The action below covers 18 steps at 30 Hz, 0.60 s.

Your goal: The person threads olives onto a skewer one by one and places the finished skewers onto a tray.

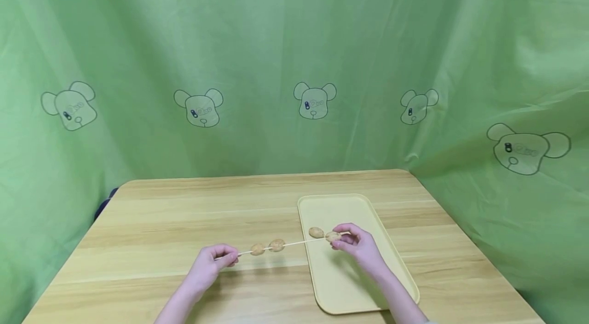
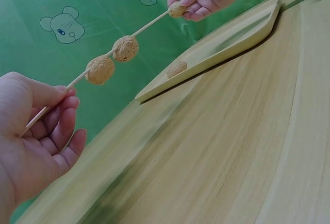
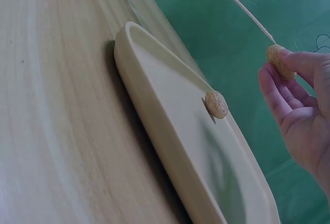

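Observation:
My left hand [image 1: 208, 264] pinches a thin wooden skewer [image 1: 296, 244] near its left end, thumb against the fingers. Two brown, wrinkled, oval balls [image 2: 100, 70] are threaded on it, side by side just beyond that hand. Between thumb and fingertips my right hand [image 1: 360, 248] grips a third such ball [image 3: 278, 62], right at the skewer's other end. How deep the tip goes into this ball I cannot tell. The skewer is held above the table, almost level, its right part over the tray. A loose ball [image 3: 216, 104] of the same kind lies on the tray.
The shallow cream tray [image 1: 340, 297] with a raised rim lies on the right part of the wooden table [image 1: 184, 211]. A green curtain [image 1: 257, 48] with printed bear heads hangs behind the table and along its sides.

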{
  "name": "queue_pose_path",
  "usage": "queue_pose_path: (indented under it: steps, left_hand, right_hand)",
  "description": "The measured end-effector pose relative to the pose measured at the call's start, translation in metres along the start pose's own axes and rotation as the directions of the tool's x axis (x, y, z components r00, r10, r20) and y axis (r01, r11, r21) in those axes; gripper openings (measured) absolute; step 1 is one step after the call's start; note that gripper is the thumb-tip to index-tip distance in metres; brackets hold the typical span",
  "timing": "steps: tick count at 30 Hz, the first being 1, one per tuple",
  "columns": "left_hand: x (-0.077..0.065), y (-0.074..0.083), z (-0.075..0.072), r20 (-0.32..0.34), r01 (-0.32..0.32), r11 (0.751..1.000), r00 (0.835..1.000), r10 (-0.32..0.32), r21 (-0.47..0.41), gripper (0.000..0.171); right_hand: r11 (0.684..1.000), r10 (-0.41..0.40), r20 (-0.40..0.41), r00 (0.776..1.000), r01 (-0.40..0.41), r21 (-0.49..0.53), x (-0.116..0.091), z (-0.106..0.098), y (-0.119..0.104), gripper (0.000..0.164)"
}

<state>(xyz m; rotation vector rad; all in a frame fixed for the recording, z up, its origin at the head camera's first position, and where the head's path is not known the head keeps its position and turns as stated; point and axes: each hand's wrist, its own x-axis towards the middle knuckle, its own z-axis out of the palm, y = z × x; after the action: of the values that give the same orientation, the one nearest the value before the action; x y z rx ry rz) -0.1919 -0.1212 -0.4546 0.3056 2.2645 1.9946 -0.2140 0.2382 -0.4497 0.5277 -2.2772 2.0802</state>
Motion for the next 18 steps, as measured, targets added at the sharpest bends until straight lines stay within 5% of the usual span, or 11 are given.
queue_pose_path:
  steps: [18]
  left_hand:
    - [0.0012, -0.0054, -0.0012, -0.007, 0.017, 0.999, 1.000, -0.017, -0.031, 0.024]
  right_hand:
    - [1.000, 0.017, 0.001, 1.000, -0.017, -0.002, 0.0001, 0.0015, -0.0028, 0.038]
